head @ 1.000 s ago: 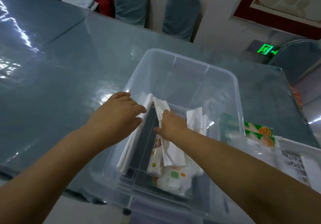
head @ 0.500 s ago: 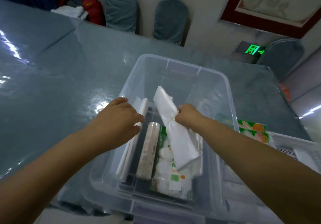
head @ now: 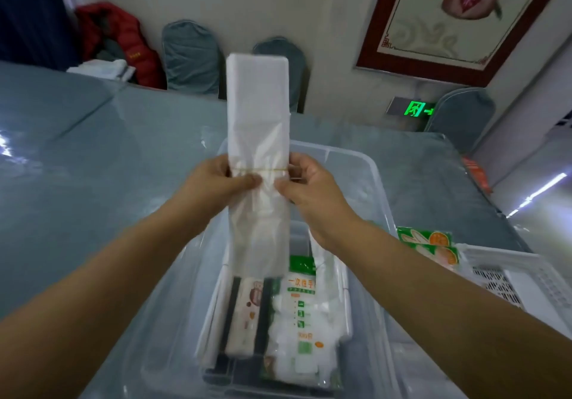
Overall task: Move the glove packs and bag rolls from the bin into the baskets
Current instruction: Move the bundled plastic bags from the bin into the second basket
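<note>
I hold a long flat bundle of white plastic bags (head: 257,114) upright above the clear plastic bin (head: 376,182). A rubber band circles its middle. My left hand (head: 221,182) grips the bundle's left edge at the band, and my right hand (head: 309,185) grips its right edge. Down in the bin lie a bag roll with a brown printed label (head: 247,315), a glove pack with green print (head: 298,315) and white bag bundles along the left wall (head: 213,309). A white slotted basket (head: 507,278) stands to the right of the bin.
Green and orange packs (head: 428,241) lie at the basket's far end. The bin sits on a grey glossy table (head: 93,157). Covered chairs (head: 192,55) and a red jacket (head: 123,39) are behind the table's far edge.
The right hand lifted the white bag bundle out of the bin and turned it upright. The left hand left the bin's bundles and took hold of it too. The camera tilted up.
</note>
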### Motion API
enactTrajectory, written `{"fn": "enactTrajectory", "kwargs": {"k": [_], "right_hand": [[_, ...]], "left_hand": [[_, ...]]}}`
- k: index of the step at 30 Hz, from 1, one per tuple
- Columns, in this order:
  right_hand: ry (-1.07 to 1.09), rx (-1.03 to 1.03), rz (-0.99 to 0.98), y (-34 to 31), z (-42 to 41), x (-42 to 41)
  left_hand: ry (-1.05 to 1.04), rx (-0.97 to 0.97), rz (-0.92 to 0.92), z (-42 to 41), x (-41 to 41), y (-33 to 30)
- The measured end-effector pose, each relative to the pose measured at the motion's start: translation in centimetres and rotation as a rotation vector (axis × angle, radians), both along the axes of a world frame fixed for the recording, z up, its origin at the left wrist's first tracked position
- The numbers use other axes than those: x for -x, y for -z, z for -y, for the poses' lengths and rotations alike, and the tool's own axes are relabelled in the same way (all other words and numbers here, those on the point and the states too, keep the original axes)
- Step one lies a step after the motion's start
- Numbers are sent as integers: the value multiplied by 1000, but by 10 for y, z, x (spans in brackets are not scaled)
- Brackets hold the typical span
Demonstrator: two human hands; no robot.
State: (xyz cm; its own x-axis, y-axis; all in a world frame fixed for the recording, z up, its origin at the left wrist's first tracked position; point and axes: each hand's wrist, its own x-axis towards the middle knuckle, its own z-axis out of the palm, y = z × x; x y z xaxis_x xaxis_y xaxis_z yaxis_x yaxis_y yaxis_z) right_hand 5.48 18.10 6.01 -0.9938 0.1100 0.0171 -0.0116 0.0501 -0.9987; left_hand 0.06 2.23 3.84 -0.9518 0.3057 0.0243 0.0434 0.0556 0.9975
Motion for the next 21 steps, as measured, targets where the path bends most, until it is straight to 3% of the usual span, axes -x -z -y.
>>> {"fn": "enactTrajectory", "kwargs": {"k": [2,5,13,21], "right_hand": [[95,-75,23,15,-1,9],[118,-262,239,59,9,17],[-118,-519,594,161,75,9],[-77,-715,582,182,76,1]], "left_hand": [[-172,25,-125,5,20,-2],[-330,88,-195,14,51,-3],[-232,197,-206,10,75,36],[-254,239,-271,10,75,38]]}}
